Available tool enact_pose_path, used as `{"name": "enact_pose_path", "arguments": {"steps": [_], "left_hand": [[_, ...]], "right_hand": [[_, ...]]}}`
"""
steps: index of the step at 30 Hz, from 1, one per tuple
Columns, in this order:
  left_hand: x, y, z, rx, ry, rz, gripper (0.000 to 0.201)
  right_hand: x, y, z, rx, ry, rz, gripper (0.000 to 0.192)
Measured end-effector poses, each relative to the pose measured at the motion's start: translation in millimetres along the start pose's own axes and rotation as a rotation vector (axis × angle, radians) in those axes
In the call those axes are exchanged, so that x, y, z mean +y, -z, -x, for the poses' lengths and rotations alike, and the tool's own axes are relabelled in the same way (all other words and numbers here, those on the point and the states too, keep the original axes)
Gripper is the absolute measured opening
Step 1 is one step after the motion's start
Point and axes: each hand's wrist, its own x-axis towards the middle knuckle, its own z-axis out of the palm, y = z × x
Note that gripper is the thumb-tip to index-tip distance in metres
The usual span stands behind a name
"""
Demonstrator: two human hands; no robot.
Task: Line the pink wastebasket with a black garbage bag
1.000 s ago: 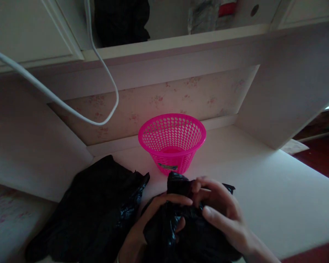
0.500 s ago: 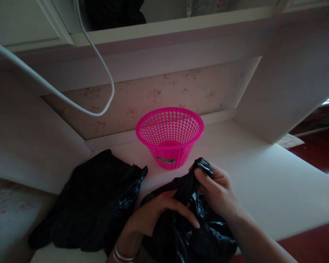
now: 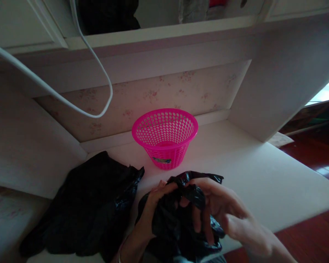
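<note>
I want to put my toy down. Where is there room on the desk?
The widest bare patch of desk is right of the pink basket, out to the edge. It is crowded near the front: both hands bunch a black bag, with more black bags left.

Your left hand [image 3: 153, 204] and right hand [image 3: 222, 212] meet on the crumpled bag [image 3: 181, 223] at the desk's [image 3: 263, 182] near edge. Behind it stands the basket [image 3: 165, 137], against the back wall. Left of your hands lies a pile of bags [image 3: 90, 208]; above that hangs a cable [image 3: 98, 69].
</note>
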Motion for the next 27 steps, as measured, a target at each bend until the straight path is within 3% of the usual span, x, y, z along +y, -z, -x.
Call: {"name": "enact_pose_path", "arguments": {"steps": [5,9,14,16,20,24,27], "left_hand": [[7.6,-11.8,-5.9,-0.015,-0.074,-0.178,0.014],[5.6,-10.5,0.4,0.030,-0.085,-0.209,0.035],[2.3,-9.1,-2.1,0.205,-0.112,-0.228,0.038],[4.1,-10.6,-3.9,0.206,-0.134,-0.228,0.035],[12.0,-11.1,-4.5,0.010,-0.264,-0.258,0.025],[25.4,-7.6,-3.4,-0.189,-0.414,-0.320,0.019],[40.0,-6.5,-0.2,-0.357,-0.355,-0.386,0.019]], "right_hand": [[13.7,-5.7,6.3,0.167,-0.102,-0.074,0.024],[25.3,-10.5,9.0,0.169,-0.119,-0.033,0.028],[35.3,-9.8,14.0,0.195,-0.039,0.291,0.033],[37.5,-9.8,15.0,0.173,-0.076,0.455,0.027],[36.0,-10.1,9.8,0.283,-0.051,0.917,0.062],[24.0,-4.2,-1.1,0.339,0.355,1.472,0.050],[15.3,4.2,-7.8,0.196,0.590,1.609,0.047]]}}
